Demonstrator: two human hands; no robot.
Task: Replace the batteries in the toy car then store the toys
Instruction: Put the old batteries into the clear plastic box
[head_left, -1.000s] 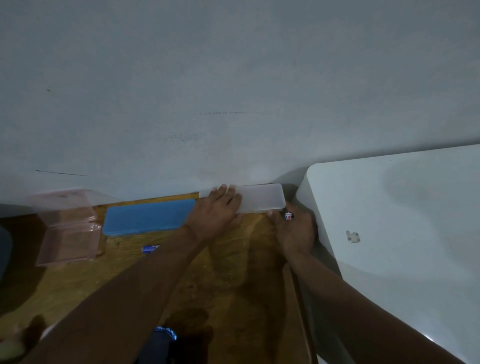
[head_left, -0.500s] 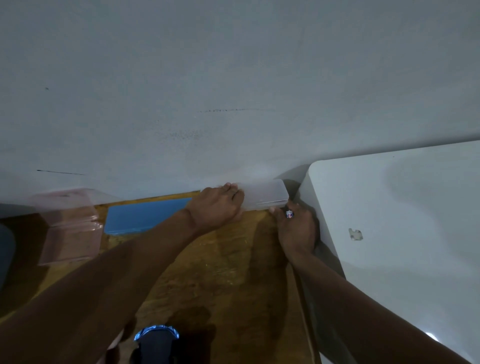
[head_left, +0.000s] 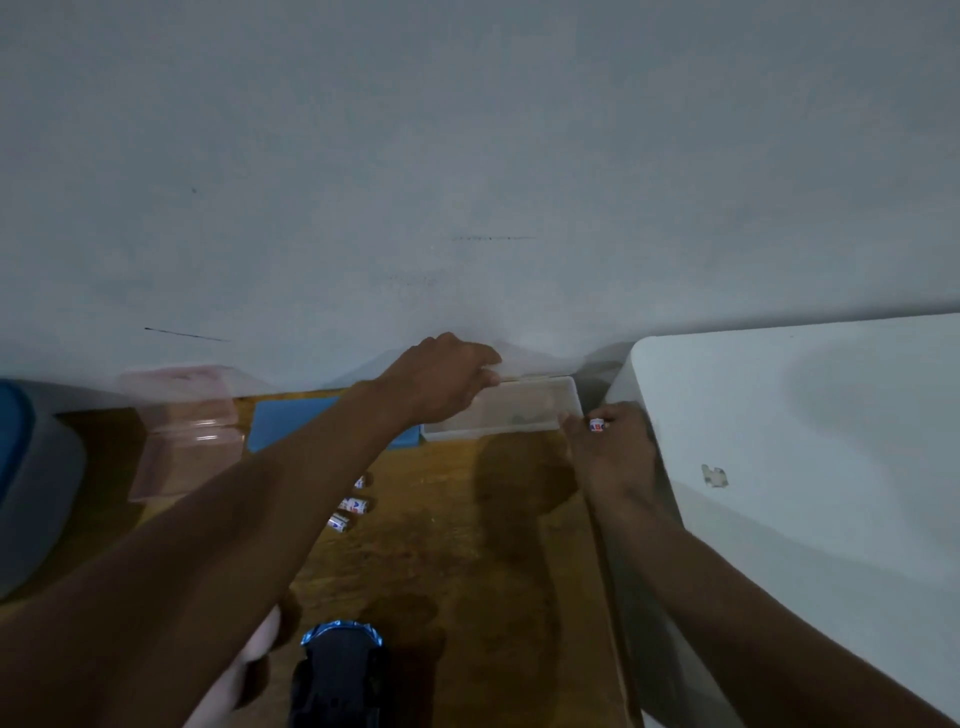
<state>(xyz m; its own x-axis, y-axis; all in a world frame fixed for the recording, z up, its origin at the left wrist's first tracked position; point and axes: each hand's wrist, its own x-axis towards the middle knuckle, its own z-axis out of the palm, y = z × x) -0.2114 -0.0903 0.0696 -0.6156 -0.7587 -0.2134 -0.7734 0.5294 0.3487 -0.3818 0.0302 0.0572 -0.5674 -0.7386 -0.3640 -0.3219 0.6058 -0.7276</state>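
A clear plastic case (head_left: 519, 413) lies against the wall at the back of the wooden table (head_left: 467, 545). Its lid (head_left: 524, 361) is raised, blurred, and my left hand (head_left: 441, 379) grips the lid's edge. My right hand (head_left: 610, 452) holds the case's right front corner and keeps a battery (head_left: 597, 426) in its fingers. Three loose batteries (head_left: 353, 505) lie on the table under my left forearm. The dark toy car (head_left: 337, 675) with a blue front sits at the near edge.
A blue case (head_left: 291, 421) lies left of the clear one. A pink translucent open case (head_left: 182, 426) stands further left, and a grey bin with a blue lid (head_left: 26, 483) at the far left. A white cabinet (head_left: 805, 467) bounds the right side.
The clear case was closed under my left hand; now that hand has lifted its lid open. The view has tilted down, showing the loose batteries and more of the car.
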